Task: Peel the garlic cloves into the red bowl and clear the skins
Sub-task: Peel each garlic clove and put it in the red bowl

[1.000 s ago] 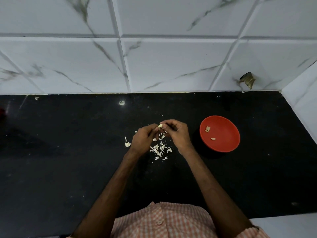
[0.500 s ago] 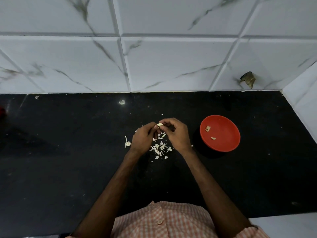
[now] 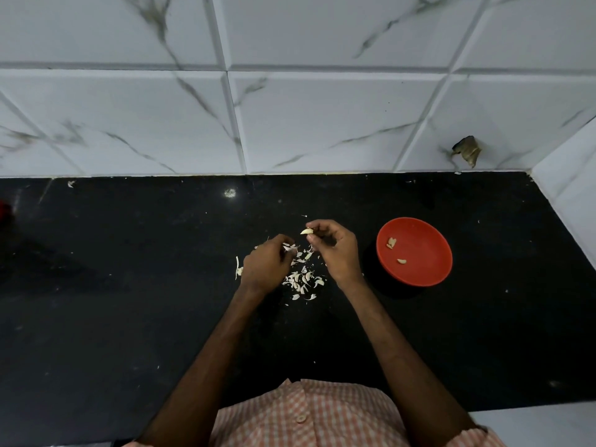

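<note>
My right hand [image 3: 335, 250] pinches a pale garlic clove [image 3: 307, 231] at its fingertips, above the black counter. My left hand [image 3: 266, 264] sits lower and to the left, its fingers curled and pinching a piece of white skin [image 3: 289, 248]. A scatter of garlic skins [image 3: 303, 279] lies on the counter between and below the two hands. The red bowl [image 3: 422, 272] stands to the right of my right hand and holds three peeled cloves [image 3: 391, 242].
The black counter [image 3: 129, 301] ends at a white marble-tile wall [image 3: 290, 124] behind and a white side wall [image 3: 571, 188] at the right. A loose skin strip [image 3: 238, 271] lies left of my left hand. A red object [image 3: 4, 211] shows at the left edge.
The hands were together on the clove; now they have parted. My left hand has pulled down and left with a piece of skin while my right hand keeps the clove.
</note>
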Tool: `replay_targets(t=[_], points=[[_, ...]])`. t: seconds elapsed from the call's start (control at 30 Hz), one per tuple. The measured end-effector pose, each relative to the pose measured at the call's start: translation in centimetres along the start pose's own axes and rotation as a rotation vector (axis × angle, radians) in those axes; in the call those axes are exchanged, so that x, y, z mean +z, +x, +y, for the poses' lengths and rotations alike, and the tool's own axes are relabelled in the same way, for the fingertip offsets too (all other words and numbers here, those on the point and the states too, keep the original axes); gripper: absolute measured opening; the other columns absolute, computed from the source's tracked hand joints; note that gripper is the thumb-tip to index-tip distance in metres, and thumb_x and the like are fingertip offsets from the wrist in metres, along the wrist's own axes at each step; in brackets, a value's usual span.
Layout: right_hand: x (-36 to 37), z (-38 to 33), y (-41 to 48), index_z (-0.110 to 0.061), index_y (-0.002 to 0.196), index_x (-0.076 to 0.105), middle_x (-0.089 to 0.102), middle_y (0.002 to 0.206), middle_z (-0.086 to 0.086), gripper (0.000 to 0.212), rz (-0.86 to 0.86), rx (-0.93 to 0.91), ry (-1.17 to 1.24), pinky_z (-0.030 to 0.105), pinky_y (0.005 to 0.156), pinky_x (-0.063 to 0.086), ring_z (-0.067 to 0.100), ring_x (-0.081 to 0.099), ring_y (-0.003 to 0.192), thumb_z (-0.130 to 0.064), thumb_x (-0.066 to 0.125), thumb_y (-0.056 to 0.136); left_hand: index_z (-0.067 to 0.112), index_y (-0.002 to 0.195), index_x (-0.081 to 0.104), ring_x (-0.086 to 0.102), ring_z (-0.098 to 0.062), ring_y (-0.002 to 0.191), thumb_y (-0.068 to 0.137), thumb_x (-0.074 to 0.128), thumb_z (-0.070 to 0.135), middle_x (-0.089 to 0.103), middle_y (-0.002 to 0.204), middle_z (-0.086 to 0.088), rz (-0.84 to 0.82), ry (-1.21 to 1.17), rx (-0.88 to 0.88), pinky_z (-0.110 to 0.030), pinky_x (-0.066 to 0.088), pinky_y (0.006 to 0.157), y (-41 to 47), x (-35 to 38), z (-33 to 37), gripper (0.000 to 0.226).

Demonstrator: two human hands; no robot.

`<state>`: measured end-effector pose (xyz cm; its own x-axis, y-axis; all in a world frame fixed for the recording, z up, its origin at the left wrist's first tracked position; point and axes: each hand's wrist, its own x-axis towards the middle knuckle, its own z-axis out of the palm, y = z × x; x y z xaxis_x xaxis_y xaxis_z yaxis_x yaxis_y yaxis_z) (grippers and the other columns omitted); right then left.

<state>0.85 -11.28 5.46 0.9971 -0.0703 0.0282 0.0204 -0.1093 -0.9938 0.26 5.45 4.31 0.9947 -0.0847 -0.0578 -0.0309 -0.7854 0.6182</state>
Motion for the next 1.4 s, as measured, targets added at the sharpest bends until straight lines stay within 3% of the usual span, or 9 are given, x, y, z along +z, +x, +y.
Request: replay_targets(t=[0.1,0.23,0.33,0.4,0.57,0.7,0.77,1.13,1.4], points=[[0.1,-0.2,0.0,-0.021,0.101,0.074,0.073,0.092,-0.004,0.029,0.003,-0.004,0.017,0.033,0.075,0.056,0.012,0.066,0.085,0.004,0.072,0.085,0.026,0.120,0.061,0.063,-0.017,0.104,0.096,0.057,0.047,0.066,0.115,0.005,-0.019,0.106,0.008,-0.042,0.053,0.084,0.0,0.1,0.1,0.033],[0.1,-0.3,-0.1,-0.021,0.101,0.073,0.073,0.093,-0.007,0.030,-0.005,-0.008,0.001,0.032,0.078,0.057,0.009,0.067,0.087,0.004,0.073,0.085,0.019,0.092,0.071,0.060,-0.019,0.092,0.100,0.046,0.054,0.061,0.094,0.005,0.090,0.195,-0.007,-0.034,0.047,0.068,0.0,-0.1,0.4,0.043],[0.2,-0.4,-0.2,-0.019,0.104,0.073,0.073,0.094,-0.006,0.030,-0.009,-0.013,-0.030,0.030,0.079,0.057,0.008,0.067,0.088,0.004,0.073,0.084,0.022,0.105,0.069,0.064,-0.009,0.090,0.096,0.064,0.031,0.066,0.097,0.011,0.138,-0.164,0.021,-0.033,0.054,0.074,0.3,-0.3,0.3,0.014],[0.3,-0.5,-0.3,-0.017,0.105,0.072,0.073,0.095,-0.005,0.030,-0.009,-0.019,-0.055,0.026,0.081,0.056,0.006,0.066,0.089,0.004,0.073,0.084,0.020,0.110,0.069,0.067,-0.002,0.090,0.093,0.069,0.017,0.070,0.098,0.013,0.136,-0.458,0.030,-0.025,0.055,0.079,0.4,-0.3,0.8,0.018],[0.4,-0.7,-0.4,-0.018,0.106,0.071,0.073,0.096,-0.004,0.032,0.013,-0.042,-0.076,0.023,0.081,0.055,0.006,0.067,0.088,0.004,0.074,0.083,0.017,0.105,0.069,0.069,-0.008,0.082,0.089,0.070,0.003,0.072,0.093,0.009,0.169,-0.566,0.022,-0.018,0.054,0.070,0.3,-0.1,1.3,0.022],[0.3,-0.8,-0.5,-0.019,0.105,0.071,0.072,0.095,-0.006,0.031,0.033,-0.045,-0.086,0.022,0.081,0.055,0.005,0.066,0.088,0.002,0.074,0.084,0.022,0.100,0.073,0.065,-0.003,0.089,0.095,0.067,0.021,0.068,0.104,0.013,0.173,-0.368,0.019,-0.024,0.052,0.077,0.3,-0.2,1.1,0.008],[0.3,-0.8,-0.5,-0.020,0.104,0.071,0.072,0.095,-0.007,0.029,0.035,-0.050,-0.085,0.021,0.081,0.054,0.004,0.066,0.088,0.002,0.074,0.084,0.021,0.106,0.074,0.060,-0.003,0.095,0.099,0.059,0.032,0.063,0.113,0.012,0.146,-0.279,-0.019,-0.027,0.048,0.080,0.1,-0.3,1.1,0.019],[0.6,-0.8,-0.6,-0.014,0.094,0.071,0.071,0.088,-0.007,0.020,0.052,-0.081,-0.154,0.026,0.079,0.057,0.007,0.067,0.086,0.002,0.075,0.082,0.016,0.094,0.075,0.073,-0.021,0.085,0.089,0.075,0.017,0.076,0.088,0.001,0.131,-0.715,-0.022,-0.050,0.059,0.081,0.3,0.1,1.3,0.006],[0.3,0.4,-0.1,-0.014,0.106,0.072,0.073,0.102,-0.006,0.025,0.051,0.006,-0.211,0.014,0.083,0.051,0.001,0.068,0.094,-0.001,0.075,0.084,0.009,0.094,0.076,0.059,-0.003,0.061,0.085,0.078,0.012,0.073,0.080,0.007,0.215,-0.749,-0.063,-0.016,0.044,0.053,0.3,-0.3,1.3,0.010]])
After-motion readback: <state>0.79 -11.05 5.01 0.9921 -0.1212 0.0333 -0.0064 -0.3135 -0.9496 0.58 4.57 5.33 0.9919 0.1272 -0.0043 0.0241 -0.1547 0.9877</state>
